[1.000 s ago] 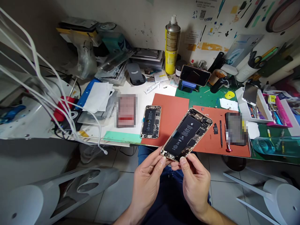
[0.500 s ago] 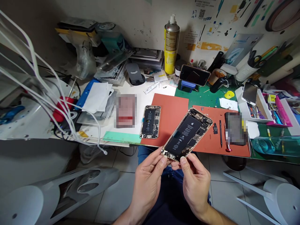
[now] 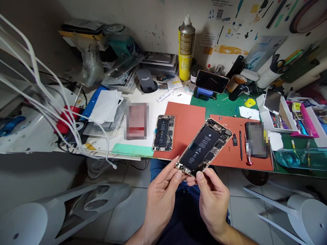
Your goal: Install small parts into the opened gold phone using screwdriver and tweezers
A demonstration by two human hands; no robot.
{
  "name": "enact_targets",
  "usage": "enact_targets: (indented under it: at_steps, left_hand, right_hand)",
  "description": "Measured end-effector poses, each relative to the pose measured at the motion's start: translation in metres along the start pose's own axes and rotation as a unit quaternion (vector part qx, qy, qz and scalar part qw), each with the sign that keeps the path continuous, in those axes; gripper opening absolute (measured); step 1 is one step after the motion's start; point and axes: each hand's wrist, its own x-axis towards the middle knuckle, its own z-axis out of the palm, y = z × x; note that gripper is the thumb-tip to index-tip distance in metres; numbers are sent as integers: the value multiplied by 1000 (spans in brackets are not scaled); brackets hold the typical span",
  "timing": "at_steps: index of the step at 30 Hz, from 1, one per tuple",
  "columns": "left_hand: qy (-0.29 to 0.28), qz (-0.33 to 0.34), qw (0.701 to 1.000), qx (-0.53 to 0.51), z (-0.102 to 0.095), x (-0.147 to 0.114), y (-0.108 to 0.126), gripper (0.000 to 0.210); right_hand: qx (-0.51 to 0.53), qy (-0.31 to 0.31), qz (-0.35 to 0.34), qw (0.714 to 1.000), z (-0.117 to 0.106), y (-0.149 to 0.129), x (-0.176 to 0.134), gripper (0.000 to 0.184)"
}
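Note:
Between my two hands is an opened smartphone [image 3: 198, 146], its screen off and its black battery and circuit board showing. My left hand [image 3: 162, 190] pinches the lower left corner, thumb on top. My right hand [image 3: 212, 197] grips the lower right corner the same way, with some fingertips hidden underneath. The phone is tilted, its far end toward the upper right, over the front edge of the orange mat [image 3: 186, 119]. A second opened smartphone [image 3: 164, 132] lies left of it, partly on that mat.
A thin black tool [image 3: 240, 145] and a red-ended screwdriver [image 3: 249, 160] lie right of the held phone. Behind stand a phone on a blue stand [image 3: 204, 93] and a yellow spray can [image 3: 186, 51]. White cables [image 3: 58, 88] hang at left. A clear bottle [image 3: 301, 158] lies at right.

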Motion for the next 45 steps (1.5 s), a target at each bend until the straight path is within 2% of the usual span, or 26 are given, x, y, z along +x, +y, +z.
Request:
enact_targets:
  at_steps: [10,13,17,20,22,25,26,28,29,30,31,33,36,38,40,42,45]
  left_hand:
    - [1,-4,1000,23,-5,0,-2,55]
    - [-31,-4,999,18,-3,-2,-2,60]
    - [-96,-8,995,-24,6,-2,-10,79]
    - [-93,-24,994,-47,14,1,-13,82]
    - [-76,-37,995,-58,16,5,-10,78]
    - [-47,-36,996,-65,12,13,1,68]
    - [-42,-33,997,-57,9,16,6,64]
    - [-49,-37,998,-26,0,20,14,58]
    - [-59,-45,997,-2,-4,21,17,57]
    - [-72,-58,995,24,-9,23,20,56]
    - [-87,-71,992,52,-13,23,22,56]
    - [-123,-94,982,107,-18,23,25,54]
    - [-160,-121,967,155,-20,19,25,52]
    - [-160,-146,964,156,-19,13,22,55]
    - [-145,-172,965,135,-17,6,15,60]
    - [-125,-182,968,123,-13,-2,8,60]
    - [-109,-163,965,172,-8,-13,-3,48]
  right_hand:
    - [21,8,26,999,1,-2,-3,16]
    - [74,18,68,995,4,-7,-2,22]
    - [123,12,124,985,12,-8,3,32]
    - [95,-3,129,987,13,-4,3,32]
    - [30,-39,120,992,7,-6,-2,30]
    - [-139,-150,52,978,-16,-32,-13,25]
    - [-202,-163,-15,966,-26,-45,-14,25]
    - [-284,-125,-188,932,-44,-73,-9,14]
    - [-317,-122,-237,910,-50,-85,-2,11]
    - [-354,-126,-255,891,-55,-93,7,12]
    - [-380,-109,-250,884,-59,-98,17,18]
    - [-398,-172,-130,892,-61,-96,34,28]
    - [-288,-283,132,905,-61,-76,41,37]
    - [-198,-286,241,906,-62,-60,31,41]
    - [-139,-251,285,915,-63,-49,15,42]
    - [-102,-213,301,924,-65,-41,-2,42]
    - [-85,-196,334,918,-71,-35,-20,42]
